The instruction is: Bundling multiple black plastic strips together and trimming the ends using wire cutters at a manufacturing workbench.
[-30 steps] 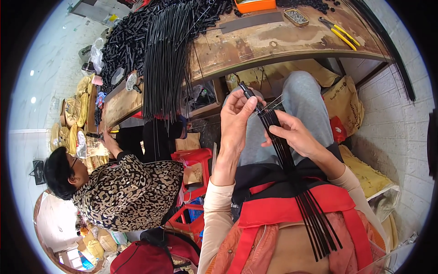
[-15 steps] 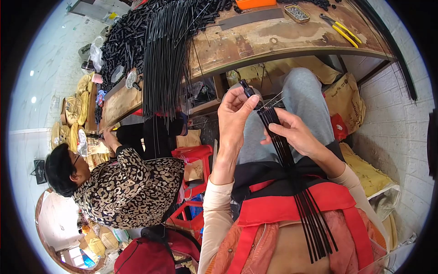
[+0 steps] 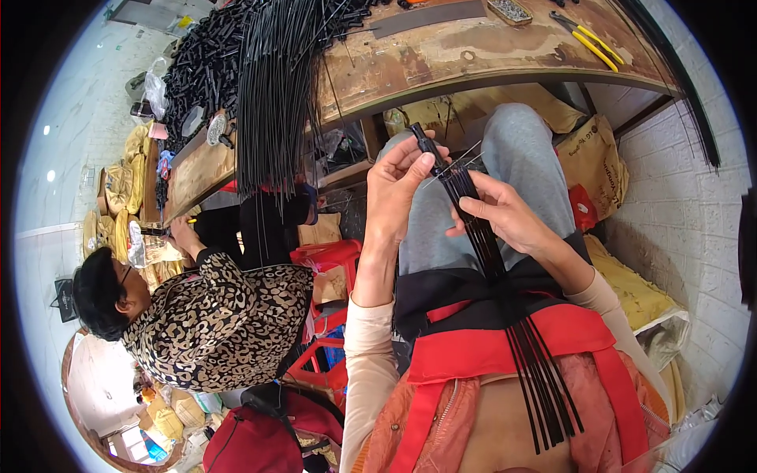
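Note:
Between my thumb and fingers my left hand [image 3: 396, 188] pinches a short black plastic tube piece [image 3: 425, 143], held tilted. Directly below it hangs a bundle of thin black rods [image 3: 482, 240], which look like umbrella ribs. My right hand [image 3: 509, 214] is closed around the upper part of this bundle, thumb on top. The rods fan out downward over my red and black apron [image 3: 465, 359]. A few thin wires cross at the joint between the tube piece and the rods. How the two connect is hidden by my fingers.
A wooden workbench [image 3: 410, 79] spans the far side, bearing a heap of black plastic parts [image 3: 201, 71], long black rods [image 3: 276, 118], yellow-handled pliers [image 3: 595, 46] and a small tray of metal bits [image 3: 511, 11]. A co-worker [image 3: 221, 323] sits at left near a red stool [image 3: 331, 260].
My view has shifted slightly, so the bench sits higher in the picture. Both hands keep their grips on the tube piece and the rods, with the fingers slightly moved.

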Tool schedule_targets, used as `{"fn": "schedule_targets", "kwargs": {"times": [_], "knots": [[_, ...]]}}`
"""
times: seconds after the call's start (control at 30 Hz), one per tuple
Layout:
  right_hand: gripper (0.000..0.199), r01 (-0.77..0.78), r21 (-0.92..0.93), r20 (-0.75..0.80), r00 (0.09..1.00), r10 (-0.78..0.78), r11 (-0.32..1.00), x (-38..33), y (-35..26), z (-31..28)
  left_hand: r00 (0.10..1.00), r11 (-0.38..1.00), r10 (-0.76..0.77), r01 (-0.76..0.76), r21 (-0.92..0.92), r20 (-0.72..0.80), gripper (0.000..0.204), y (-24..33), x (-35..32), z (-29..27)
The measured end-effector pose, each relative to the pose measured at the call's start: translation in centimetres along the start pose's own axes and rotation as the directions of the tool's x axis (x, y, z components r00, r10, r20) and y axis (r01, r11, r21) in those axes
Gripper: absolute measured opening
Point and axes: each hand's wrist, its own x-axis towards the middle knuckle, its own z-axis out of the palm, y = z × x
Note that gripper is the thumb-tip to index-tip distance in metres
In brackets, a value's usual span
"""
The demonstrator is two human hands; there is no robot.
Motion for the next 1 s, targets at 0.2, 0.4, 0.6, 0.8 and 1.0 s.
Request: {"fn": "schedule_targets", "kwargs": {"times": [0.2, 0.4, 0.6, 0.8, 1.0], "knots": [[0.022, 0.005, -0.027, -0.011, 1.000, -0.005, 1.000, -0.2, -0.2, 0.2, 1.000, 1.000, 0.005, -0.005, 0.003, -0.012, 0.031, 0.0, -0.4, 0.5], [0.024, 0.007, -0.028, 0.013, 1.000, -0.006, 1.000, -0.1, -0.2, 0.4, 0.982, 0.994, 0.075, -0.060, 0.091, -0.175, 0.037, 0.0, -1.5, 1.1], [0.030, 0.004, -0.014, 0.001, 1.000, -0.004, 1.000, -0.3, -0.3, 0.7, 0.992, 0.979, 0.104, -0.089, 0.185, -0.071, 0.064, 1.9, -3.8, 1.8], [0.031, 0.006, -0.006, 0.030, 1.000, -0.006, 1.000, -0.9, -0.1, 0.7, 0.984, 0.991, 0.104, -0.090, 0.102, -0.148, 0.072, 0.9, -4.0, 1.8], [0.029, -0.060, 0.148, 0.170, 0.985, 0.035, 0.987, -0.7, 0.0, -0.4, 0.995, 0.969, 0.031, -0.006, -0.247, 0.096, 0.066, -0.5, -2.5, 0.1]]}}
